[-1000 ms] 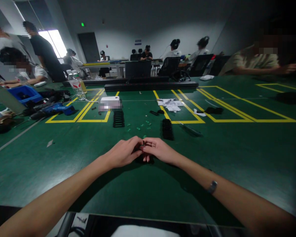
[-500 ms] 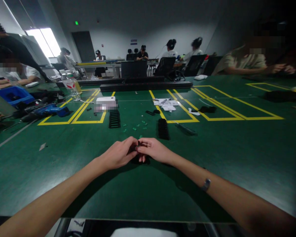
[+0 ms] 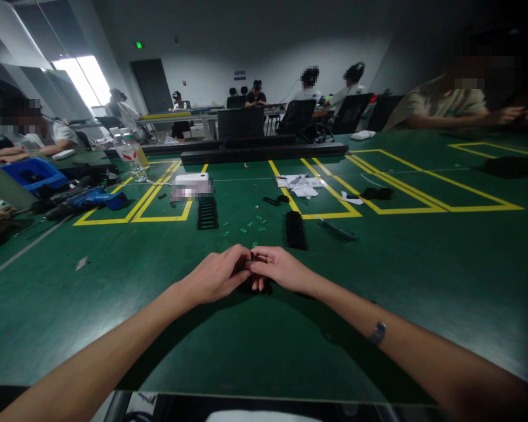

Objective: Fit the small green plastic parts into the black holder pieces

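Observation:
My left hand [image 3: 222,273] and my right hand [image 3: 278,267] meet over the green table [image 3: 229,351], fingers pinched together. Between the fingertips is a small black piece [image 3: 251,257], mostly hidden, so its kind does not show. Both hands are closed on it. Just beyond them lie several small green circuit boards [image 3: 249,224]. A black slotted tray [image 3: 207,213] stands past my left hand. On the right, a row of black parts [image 3: 295,230] lies beyond my right hand.
A white box [image 3: 192,183], crumpled white paper [image 3: 303,185] and a clear plastic bag [image 3: 339,230] lie farther out. On the left are a blue power drill [image 3: 90,202], a blue bin [image 3: 34,174] and a bottle [image 3: 133,155]. Other people sit around, one at the right [image 3: 449,105].
The whole view has shifted slightly, with things on the table now a little farther right. My hands keep nearly the same pinch on the small black piece.

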A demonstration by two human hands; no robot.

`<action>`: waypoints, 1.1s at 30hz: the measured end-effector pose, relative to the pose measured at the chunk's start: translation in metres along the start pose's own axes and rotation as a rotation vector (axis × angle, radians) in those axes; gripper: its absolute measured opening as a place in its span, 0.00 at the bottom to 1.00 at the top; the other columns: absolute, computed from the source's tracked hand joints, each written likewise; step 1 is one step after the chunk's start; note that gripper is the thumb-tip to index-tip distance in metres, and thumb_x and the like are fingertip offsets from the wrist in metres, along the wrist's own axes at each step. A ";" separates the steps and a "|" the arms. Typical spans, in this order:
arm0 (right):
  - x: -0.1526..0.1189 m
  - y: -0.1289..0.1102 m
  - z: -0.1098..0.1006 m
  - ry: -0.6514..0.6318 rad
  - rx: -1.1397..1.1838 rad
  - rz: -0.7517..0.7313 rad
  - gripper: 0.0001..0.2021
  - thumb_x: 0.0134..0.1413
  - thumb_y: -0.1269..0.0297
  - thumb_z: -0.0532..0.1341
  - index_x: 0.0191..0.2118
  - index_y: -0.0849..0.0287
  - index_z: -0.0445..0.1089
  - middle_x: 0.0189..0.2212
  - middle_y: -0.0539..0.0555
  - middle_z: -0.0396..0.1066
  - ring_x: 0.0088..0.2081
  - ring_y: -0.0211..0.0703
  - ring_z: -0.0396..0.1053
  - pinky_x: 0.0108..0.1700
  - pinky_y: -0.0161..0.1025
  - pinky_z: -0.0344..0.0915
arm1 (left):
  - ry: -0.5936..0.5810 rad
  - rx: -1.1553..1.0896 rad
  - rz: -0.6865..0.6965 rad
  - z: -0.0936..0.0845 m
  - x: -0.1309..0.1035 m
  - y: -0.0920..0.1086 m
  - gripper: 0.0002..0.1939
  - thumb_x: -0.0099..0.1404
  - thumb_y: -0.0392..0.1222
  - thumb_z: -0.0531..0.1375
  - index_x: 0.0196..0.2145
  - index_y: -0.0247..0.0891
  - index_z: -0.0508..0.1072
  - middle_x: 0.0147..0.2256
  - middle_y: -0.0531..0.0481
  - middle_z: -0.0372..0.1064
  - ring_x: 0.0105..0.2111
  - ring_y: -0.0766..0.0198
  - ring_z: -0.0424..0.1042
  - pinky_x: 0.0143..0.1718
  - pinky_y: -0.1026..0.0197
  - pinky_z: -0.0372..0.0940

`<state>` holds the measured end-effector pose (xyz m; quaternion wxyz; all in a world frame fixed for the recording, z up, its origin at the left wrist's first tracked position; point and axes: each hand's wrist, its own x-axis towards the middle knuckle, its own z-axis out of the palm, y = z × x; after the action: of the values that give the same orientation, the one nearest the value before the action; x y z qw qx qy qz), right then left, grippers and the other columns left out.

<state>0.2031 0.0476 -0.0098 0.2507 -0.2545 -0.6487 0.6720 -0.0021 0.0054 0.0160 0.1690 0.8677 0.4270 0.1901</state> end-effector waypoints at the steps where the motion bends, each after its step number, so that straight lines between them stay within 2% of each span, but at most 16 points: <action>1: 0.000 0.000 0.000 0.000 -0.001 0.001 0.16 0.58 0.53 0.64 0.38 0.62 0.66 0.25 0.49 0.71 0.25 0.38 0.74 0.27 0.34 0.71 | 0.003 -0.004 0.001 0.000 0.000 0.000 0.10 0.72 0.42 0.55 0.48 0.40 0.61 0.40 0.47 0.71 0.34 0.59 0.73 0.32 0.60 0.63; 18: 0.000 -0.003 0.000 -0.010 -0.016 0.003 0.14 0.60 0.54 0.63 0.39 0.62 0.66 0.24 0.50 0.72 0.25 0.37 0.73 0.28 0.34 0.70 | 0.013 -0.054 -0.001 0.002 0.001 -0.002 0.11 0.71 0.44 0.55 0.49 0.40 0.61 0.39 0.47 0.71 0.34 0.60 0.73 0.32 0.60 0.64; 33: -0.004 -0.006 -0.001 -0.036 -0.015 -0.003 0.13 0.59 0.56 0.63 0.39 0.63 0.67 0.25 0.52 0.74 0.25 0.37 0.73 0.29 0.34 0.70 | 0.018 -0.150 0.006 0.003 0.000 -0.003 0.10 0.71 0.43 0.56 0.48 0.40 0.63 0.35 0.50 0.68 0.31 0.64 0.68 0.32 0.62 0.62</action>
<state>0.2069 0.0459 -0.0041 0.2379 -0.2432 -0.6586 0.6712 -0.0026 0.0073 0.0120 0.2294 0.8521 0.4106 0.2296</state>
